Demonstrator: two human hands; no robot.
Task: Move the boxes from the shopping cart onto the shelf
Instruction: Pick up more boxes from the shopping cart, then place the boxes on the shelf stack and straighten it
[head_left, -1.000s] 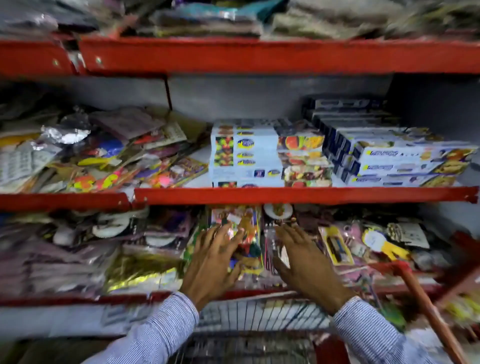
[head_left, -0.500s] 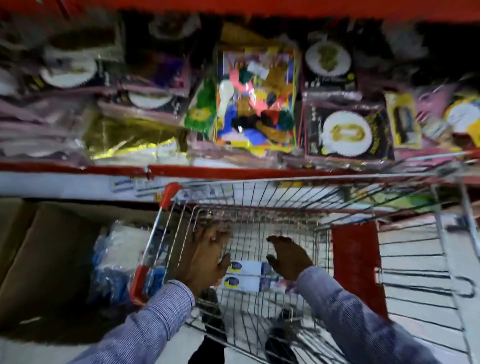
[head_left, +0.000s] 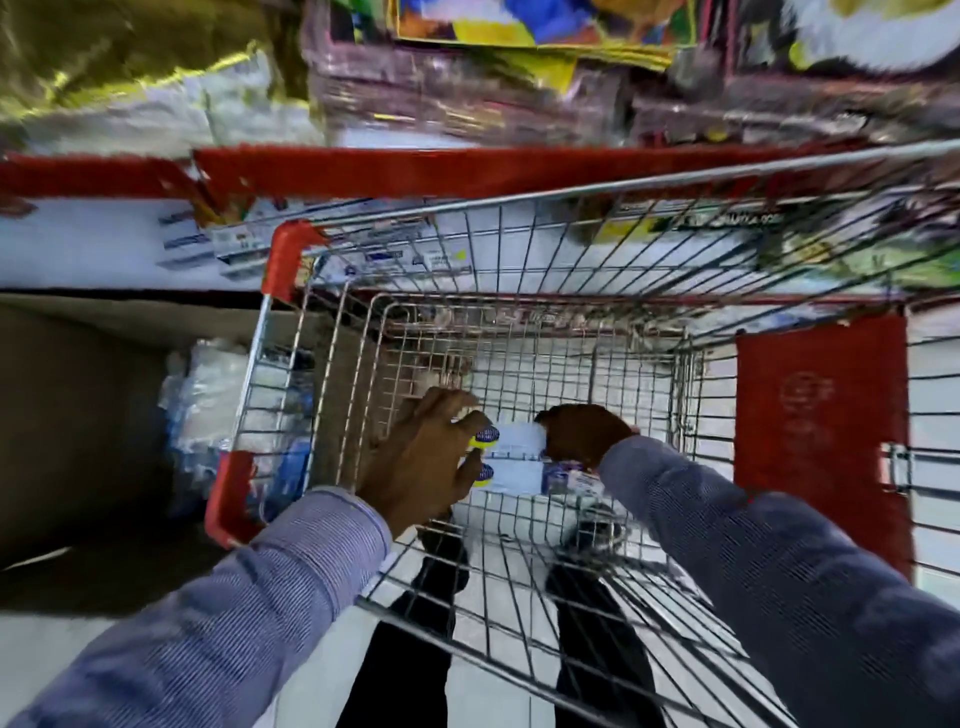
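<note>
Boxes (head_left: 511, 460), white with blue-and-yellow oval logos too blurred to read, lie low in the wire shopping cart (head_left: 571, 249) at frame centre. Left hand (head_left: 423, 462) and right hand (head_left: 584, 436) clasp their opposite ends.

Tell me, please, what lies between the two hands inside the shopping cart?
In the head view, two white boxes lie between the left hand and the right hand, low in the shopping cart. Both hands touch their ends.
</note>
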